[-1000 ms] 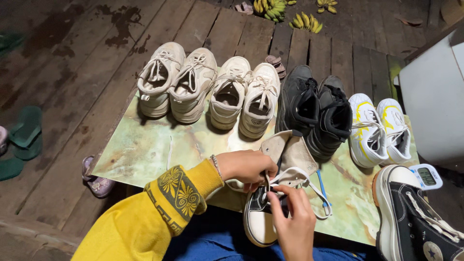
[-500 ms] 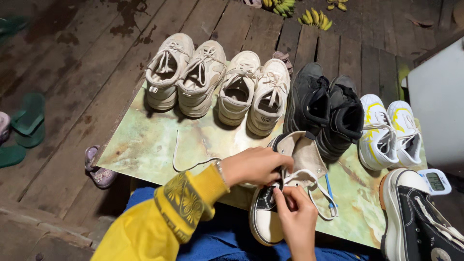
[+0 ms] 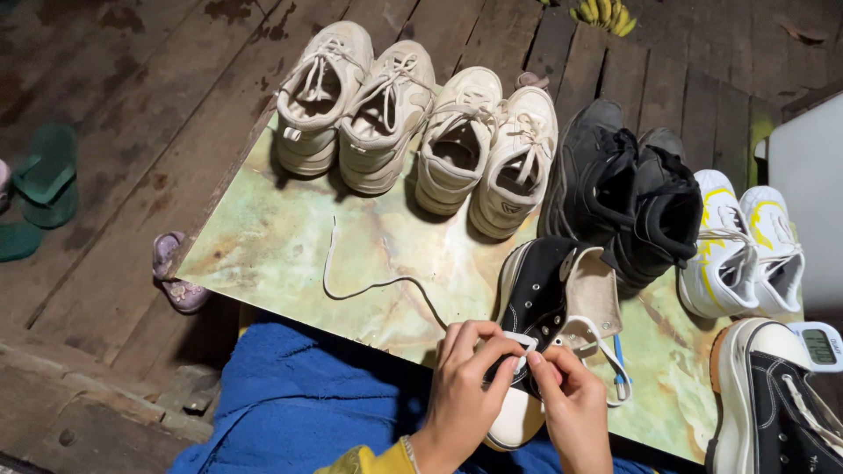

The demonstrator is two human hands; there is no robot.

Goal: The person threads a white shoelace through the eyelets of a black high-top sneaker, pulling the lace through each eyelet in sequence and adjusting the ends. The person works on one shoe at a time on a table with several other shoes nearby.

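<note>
A black high-top canvas sneaker point(image 3: 537, 303) with a white toe cap lies on a green marbled board point(image 3: 281, 254), its tongue folded open. My left hand point(image 3: 470, 377) and my right hand point(image 3: 571, 404) meet over its eyelets, both pinching a white shoelace point(image 3: 523, 344). A loop of the white lace point(image 3: 606, 355) hangs off the shoe's right side. A thin dark lace point(image 3: 351, 276) curls loose across the board to the left of the shoe.
Behind stand two pairs of cream sneakers point(image 3: 351, 101) point(image 3: 487, 149), a black pair point(image 3: 628, 197) and a white-and-yellow pair point(image 3: 746, 246). Another black high-top point(image 3: 773, 404) and a small digital device point(image 3: 821, 344) lie at right. Green sandals point(image 3: 39, 189) and bananas point(image 3: 606, 13) rest on the wooden planks.
The view has dropped closer to the board. My left hand has pulled back toward me, off the shoe's collar to the eyelets, and both hands now pinch the white lace.
</note>
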